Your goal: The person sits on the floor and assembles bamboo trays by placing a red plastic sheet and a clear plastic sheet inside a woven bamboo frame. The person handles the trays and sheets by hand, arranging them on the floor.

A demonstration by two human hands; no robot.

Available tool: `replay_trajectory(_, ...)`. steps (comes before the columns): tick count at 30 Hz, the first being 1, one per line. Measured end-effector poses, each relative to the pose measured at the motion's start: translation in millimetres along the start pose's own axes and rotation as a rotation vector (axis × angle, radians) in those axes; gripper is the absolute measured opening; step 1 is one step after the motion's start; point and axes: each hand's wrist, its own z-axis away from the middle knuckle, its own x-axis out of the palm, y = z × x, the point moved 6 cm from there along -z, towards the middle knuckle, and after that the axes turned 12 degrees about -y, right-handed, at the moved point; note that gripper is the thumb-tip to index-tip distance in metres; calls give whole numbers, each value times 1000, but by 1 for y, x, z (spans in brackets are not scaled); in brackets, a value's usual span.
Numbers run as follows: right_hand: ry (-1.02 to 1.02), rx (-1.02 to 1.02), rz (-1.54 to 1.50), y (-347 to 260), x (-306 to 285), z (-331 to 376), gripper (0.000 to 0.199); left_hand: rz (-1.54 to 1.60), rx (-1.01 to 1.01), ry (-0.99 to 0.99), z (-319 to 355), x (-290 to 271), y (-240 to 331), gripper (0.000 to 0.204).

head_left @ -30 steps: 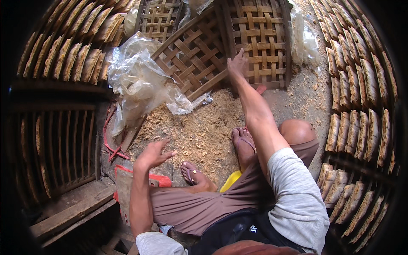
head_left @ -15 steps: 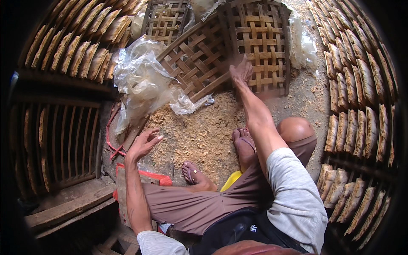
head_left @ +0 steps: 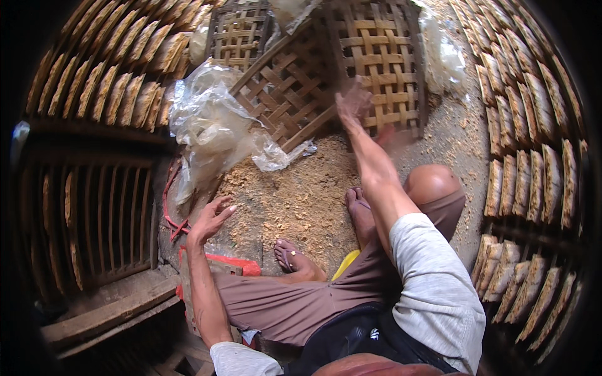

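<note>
My right hand [head_left: 353,101] reaches forward to the lower left edge of an upright-looking woven slat panel [head_left: 380,59] in a dark wooden frame. Motion smears its fingers, so I cannot tell whether they grip anything. A reddish blurred shape [head_left: 387,134] shows just below that hand, at the panel's lower end; its kind is unclear. Beside it leans a second woven panel [head_left: 285,88], set at a slant. My left hand [head_left: 211,219] hovers over the crumb-strewn floor with fingers loosely apart and nothing in them. Crumpled clear plastic sheeting [head_left: 210,119] lies ahead of it.
Racks of rough, pale-edged slabs rise at the left [head_left: 106,94] and right [head_left: 523,175]. A slatted wooden rack [head_left: 106,213] stands at lower left. Yellowish crumbs [head_left: 295,188] cover the floor around my feet. Red cord [head_left: 168,200] and another woven panel [head_left: 237,37] are nearby.
The view has shifted slightly. My right hand remains near the panel edge, now more blurred, and a reddish blur shows below it. My left hand keeps much the same pose.
</note>
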Motion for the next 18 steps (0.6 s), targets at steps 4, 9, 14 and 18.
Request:
replay_trajectory(4,309,-265,-89,-7,-23,4,66,4,93,-15,-14,7,26,61)
replay_trajectory(9,429,-274,-257,-66,-63,19,66,5,96,-28,-14,4,24,60)
replay_trajectory(14,447,-488,-456,-120,-83,63,78,-50,136,49,-8,-3,41,58)
replay_trajectory(18,354,-738,-562,-166,-82,122,83,82,265,278,3,-19,53,61)
